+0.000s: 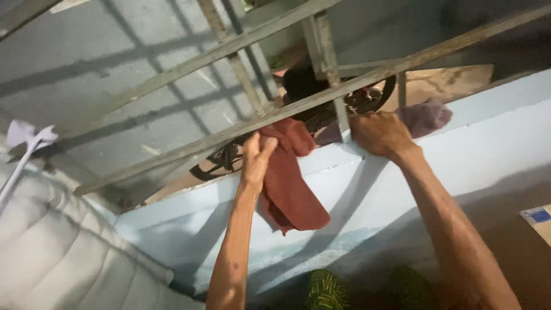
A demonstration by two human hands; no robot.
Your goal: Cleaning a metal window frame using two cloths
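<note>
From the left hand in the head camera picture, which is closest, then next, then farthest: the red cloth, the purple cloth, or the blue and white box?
1. The red cloth: the left hand grips it at the window ledge.
2. The purple cloth: farther right on the ledge, past the right hand.
3. The blue and white box: at the picture's far right edge, lower down.

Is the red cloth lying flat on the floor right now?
No, the red cloth hangs down the pale wall, held at its top by the left hand.
</note>
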